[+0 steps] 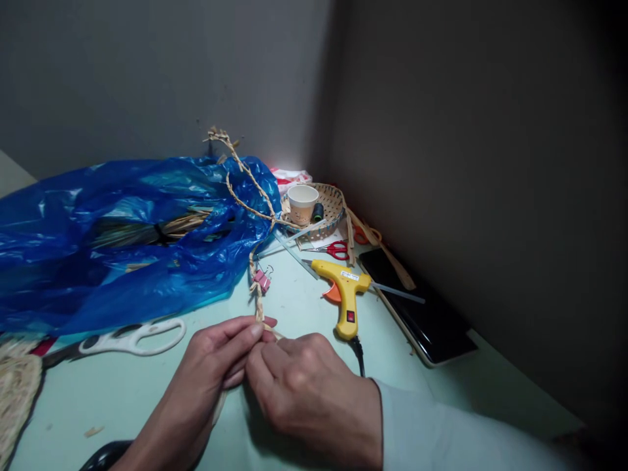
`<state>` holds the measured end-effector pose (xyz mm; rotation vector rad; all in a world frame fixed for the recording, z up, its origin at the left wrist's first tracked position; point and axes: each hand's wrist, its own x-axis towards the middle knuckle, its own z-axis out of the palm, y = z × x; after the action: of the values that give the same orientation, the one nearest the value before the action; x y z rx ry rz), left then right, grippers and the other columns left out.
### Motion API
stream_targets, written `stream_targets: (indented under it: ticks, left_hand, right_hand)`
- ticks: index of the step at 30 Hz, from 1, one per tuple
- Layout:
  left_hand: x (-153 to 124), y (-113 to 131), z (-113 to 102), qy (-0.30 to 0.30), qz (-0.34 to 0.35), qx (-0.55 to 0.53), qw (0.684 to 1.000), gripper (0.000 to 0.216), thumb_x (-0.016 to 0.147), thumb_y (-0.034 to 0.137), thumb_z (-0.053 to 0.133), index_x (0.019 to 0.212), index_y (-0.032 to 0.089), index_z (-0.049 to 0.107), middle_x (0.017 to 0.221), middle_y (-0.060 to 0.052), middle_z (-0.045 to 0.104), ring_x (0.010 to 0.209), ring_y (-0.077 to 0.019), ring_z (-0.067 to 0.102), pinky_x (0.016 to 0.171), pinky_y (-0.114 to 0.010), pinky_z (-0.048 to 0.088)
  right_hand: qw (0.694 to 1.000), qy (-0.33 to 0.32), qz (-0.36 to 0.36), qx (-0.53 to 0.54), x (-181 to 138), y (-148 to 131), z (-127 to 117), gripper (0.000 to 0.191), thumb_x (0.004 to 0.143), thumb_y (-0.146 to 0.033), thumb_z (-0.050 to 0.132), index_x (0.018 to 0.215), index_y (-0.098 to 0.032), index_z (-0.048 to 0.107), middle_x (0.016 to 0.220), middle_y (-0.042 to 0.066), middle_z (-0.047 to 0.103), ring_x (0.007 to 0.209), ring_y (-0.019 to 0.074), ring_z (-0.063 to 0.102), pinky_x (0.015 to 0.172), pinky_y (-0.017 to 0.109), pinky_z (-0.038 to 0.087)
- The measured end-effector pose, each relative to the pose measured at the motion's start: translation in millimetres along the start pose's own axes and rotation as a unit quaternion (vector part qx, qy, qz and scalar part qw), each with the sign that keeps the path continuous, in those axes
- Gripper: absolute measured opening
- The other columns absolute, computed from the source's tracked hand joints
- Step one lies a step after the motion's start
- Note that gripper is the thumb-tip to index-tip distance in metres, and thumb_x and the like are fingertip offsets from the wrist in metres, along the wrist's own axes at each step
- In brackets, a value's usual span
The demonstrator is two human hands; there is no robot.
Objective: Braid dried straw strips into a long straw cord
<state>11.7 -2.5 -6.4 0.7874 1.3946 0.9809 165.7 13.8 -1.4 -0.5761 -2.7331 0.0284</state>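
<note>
My left hand (216,356) and my right hand (299,386) meet low in the middle, fingers pinched together on the near end of a braided straw cord (256,297). The cord runs away from my hands, carries a pink binder clip (263,279), then loops up over the blue plastic bag (98,242) to a frayed end near the wall. A loose straw strand hangs below my left hand. My right arm wears a pale sleeve.
A yellow glue gun (345,294) lies just beyond my right hand. White-handled scissors (132,338) lie at left, red scissors (333,248) farther back. A woven basket (333,203) holds a paper cup (302,203). A dark phone (417,304) lies by the right wall. Woven straw piece (17,392) at left edge.
</note>
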Motion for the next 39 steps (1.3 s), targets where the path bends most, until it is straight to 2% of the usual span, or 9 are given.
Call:
stream_targets:
  ticks: [3,7,12,17,21,27,32,35,39]
  left_hand:
    - [3.4,-0.4,-2.8,-0.024,-0.026,-0.056,0.998,0.014,0.071,0.029,0.077,0.080,0.019,0.077,0.070,0.000,0.070,0.058,-0.0103,0.058,0.053,-0.018,0.043]
    - [5.1,-2.0,-7.2,-0.044,-0.039,-0.103,0.993,0.017,0.070,0.022,0.079,0.086,0.019,0.077,0.060,0.005,0.064,0.044,-0.0039,0.045,0.043,-0.014,0.032]
    - [3.2,-2.0,-9.4,-0.060,-0.038,-0.071,0.995,0.023,0.074,0.029,0.078,0.094,0.017,0.072,0.067,0.001,0.069,0.057,-0.0101,0.059,0.058,-0.020,0.046]
    - [4.5,-4.4,-10.8,-0.062,-0.037,-0.024,0.997,0.026,0.077,0.035,0.074,0.093,0.017,0.065,0.080,-0.002,0.074,0.067,-0.0132,0.064,0.063,-0.022,0.047]
    - [3.0,-5.4,-8.1,-0.037,-0.014,0.027,0.999,0.036,0.073,0.039,0.075,0.098,0.020,0.057,0.076,-0.001,0.073,0.060,-0.0145,0.061,0.055,-0.024,0.041]
    - [0.5,0.5,-7.1,0.026,0.065,0.141,0.988,0.027,0.077,0.047,0.066,0.083,0.022,0.059,0.066,0.003,0.063,0.060,-0.0144,0.053,0.055,-0.025,0.036]
    - [-3.5,7.9,-7.8,0.081,0.092,0.265,0.956,0.026,0.076,0.049,0.064,0.076,0.022,0.064,0.069,0.000,0.066,0.067,-0.0195,0.059,0.062,-0.028,0.041]
    - [-13.5,4.1,-0.8,0.132,0.123,0.345,0.921,0.025,0.081,0.049,0.060,0.080,0.024,0.064,0.076,0.000,0.069,0.073,-0.0216,0.062,0.067,-0.030,0.043]
    - [-25.4,-12.4,8.7,0.159,0.306,0.460,0.818,0.015,0.091,0.033,0.053,0.085,0.024,0.064,0.080,0.000,0.066,0.075,-0.0184,0.064,0.073,-0.028,0.043]
  right_hand:
    - [0.988,0.031,0.085,0.125,3.3,4.9,-5.1,0.026,0.095,-0.029,0.048,0.087,-0.012,0.066,0.079,0.009,0.068,0.069,0.0195,0.061,0.057,0.032,0.039]
    - [0.907,0.085,0.298,0.287,9.8,20.8,-11.0,0.021,0.094,-0.031,0.053,0.093,-0.015,0.067,0.089,0.006,0.070,0.085,0.0179,0.062,0.078,0.030,0.043]
    - [0.807,-0.029,0.292,0.513,13.0,35.4,-1.3,0.023,0.098,-0.031,0.044,0.091,-0.016,0.061,0.078,0.001,0.066,0.064,0.0109,0.060,0.066,0.023,0.043]
    - [0.851,-0.005,0.267,0.452,12.0,39.0,6.8,0.030,0.096,-0.027,0.046,0.071,-0.017,0.057,0.070,-0.001,0.063,0.070,0.0112,0.055,0.071,0.022,0.039]
    - [0.833,-0.016,0.264,0.486,10.8,42.4,9.6,0.034,0.094,-0.030,0.048,0.065,-0.015,0.059,0.065,-0.001,0.060,0.063,0.0100,0.049,0.066,0.021,0.037]
    - [0.759,-0.009,0.366,0.539,13.8,40.3,7.8,0.022,0.085,-0.027,0.058,0.076,-0.010,0.070,0.065,0.000,0.059,0.060,0.0095,0.044,0.058,0.021,0.035]
    - [0.800,0.011,0.360,0.480,13.2,35.7,9.1,0.017,0.084,-0.023,0.056,0.076,-0.012,0.067,0.068,0.001,0.063,0.063,0.0106,0.051,0.058,0.021,0.036]
    - [0.819,0.022,0.347,0.457,11.8,33.2,10.4,0.018,0.085,-0.019,0.053,0.075,-0.013,0.066,0.069,0.002,0.068,0.062,0.0103,0.054,0.059,0.022,0.038]
    - [0.817,0.044,0.348,0.458,11.4,32.4,11.5,0.017,0.084,-0.018,0.055,0.075,-0.013,0.067,0.069,0.002,0.069,0.062,0.0102,0.055,0.059,0.021,0.038]
